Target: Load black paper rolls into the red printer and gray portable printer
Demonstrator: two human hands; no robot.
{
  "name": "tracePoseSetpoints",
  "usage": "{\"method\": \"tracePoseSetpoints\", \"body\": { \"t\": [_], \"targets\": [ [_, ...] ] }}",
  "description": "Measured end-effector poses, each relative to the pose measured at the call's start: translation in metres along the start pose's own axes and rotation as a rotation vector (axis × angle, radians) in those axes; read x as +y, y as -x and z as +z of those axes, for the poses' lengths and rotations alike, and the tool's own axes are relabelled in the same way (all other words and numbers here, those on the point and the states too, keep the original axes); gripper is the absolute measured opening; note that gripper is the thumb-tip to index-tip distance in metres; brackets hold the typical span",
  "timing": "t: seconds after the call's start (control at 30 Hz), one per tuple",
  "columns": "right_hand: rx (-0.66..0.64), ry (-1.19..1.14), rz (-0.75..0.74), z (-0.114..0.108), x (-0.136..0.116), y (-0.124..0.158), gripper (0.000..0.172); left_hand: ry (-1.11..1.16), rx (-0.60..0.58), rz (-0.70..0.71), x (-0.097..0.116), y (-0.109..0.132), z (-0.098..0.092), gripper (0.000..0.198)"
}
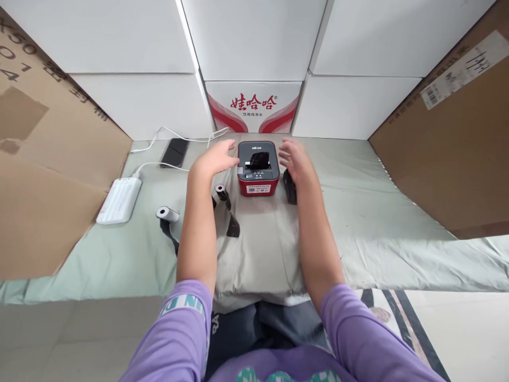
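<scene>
A small label printer [258, 187], red below with a dark grey top, stands upright in front of the boxes. Black film or ribbon [260, 160] sticks up from the slot in its top. My left hand [216, 158] is at the printer's left side, fingers apart, its thumb close to the edge; whether it touches I cannot tell. On the other side my right hand [296, 159] hovers with spread fingers, apart from the printer. Under that hand lies a black object [290, 188], partly hidden. Near my left forearm is a small roll [220, 189] with a black strip [233, 227] trailing from it.
Another white roll [167, 214] with black ribbon lies further left. Beyond it are a white power bank [119, 200] with a cable and a dark phone [174, 153]. Cardboard panels [47, 159] flank both sides, and white boxes [254, 42] wall the back. Green-grey cloth [342, 212] covers the surface.
</scene>
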State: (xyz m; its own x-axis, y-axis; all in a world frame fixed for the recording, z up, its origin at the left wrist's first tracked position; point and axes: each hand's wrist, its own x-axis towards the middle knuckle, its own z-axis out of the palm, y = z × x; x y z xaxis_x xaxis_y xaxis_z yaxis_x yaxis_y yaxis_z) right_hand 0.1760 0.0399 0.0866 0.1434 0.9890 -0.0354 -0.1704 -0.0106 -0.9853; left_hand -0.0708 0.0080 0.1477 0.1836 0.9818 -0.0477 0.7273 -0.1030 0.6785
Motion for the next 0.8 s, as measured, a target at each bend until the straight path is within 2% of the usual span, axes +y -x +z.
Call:
{"method": "tracePoseSetpoints", "body": {
  "t": [0.07,0.17,0.23,0.3,0.37,0.4,0.47,0.53,0.63,0.8],
  "targets": [
    [0.037,0.077,-0.119,-0.016,-0.027,0.006,0.032,-0.061,0.172,0.057,0.023,0.013,0.0,0.057],
    [0.078,0.164,-0.274,-0.043,-0.057,0.024,0.029,-0.009,0.251,0.204,0.067,0.034,0.015,0.043],
    [0.103,0.222,-0.283,-0.06,-0.053,0.034,0.026,0.037,0.185,0.285,0.09,0.045,0.039,0.039],
    [0.091,0.282,-0.258,-0.075,-0.027,0.04,0.027,0.052,0.022,0.35,0.102,0.052,0.073,0.036],
    [0.065,0.296,-0.226,-0.088,0.009,0.041,0.037,0.007,-0.138,0.338,0.104,0.057,0.112,0.039],
    [0.058,0.297,-0.206,-0.093,0.026,0.04,0.043,-0.026,-0.179,0.31,0.101,0.06,0.132,0.043],
    [0.041,0.317,-0.205,-0.1,0.052,0.039,0.053,-0.023,-0.18,0.23,0.092,0.065,0.168,0.048],
    [0.008,0.298,-0.216,-0.104,0.063,0.038,0.058,0.05,-0.101,0.199,0.081,0.071,0.194,0.049],
    [-0.026,0.257,-0.216,-0.105,0.061,0.04,0.057,0.183,0.057,0.191,0.068,0.073,0.214,0.052],
    [-0.011,0.239,-0.207,-0.108,0.051,0.041,0.052,0.325,0.047,0.106,0.064,0.072,0.215,0.061]
  ]
}}
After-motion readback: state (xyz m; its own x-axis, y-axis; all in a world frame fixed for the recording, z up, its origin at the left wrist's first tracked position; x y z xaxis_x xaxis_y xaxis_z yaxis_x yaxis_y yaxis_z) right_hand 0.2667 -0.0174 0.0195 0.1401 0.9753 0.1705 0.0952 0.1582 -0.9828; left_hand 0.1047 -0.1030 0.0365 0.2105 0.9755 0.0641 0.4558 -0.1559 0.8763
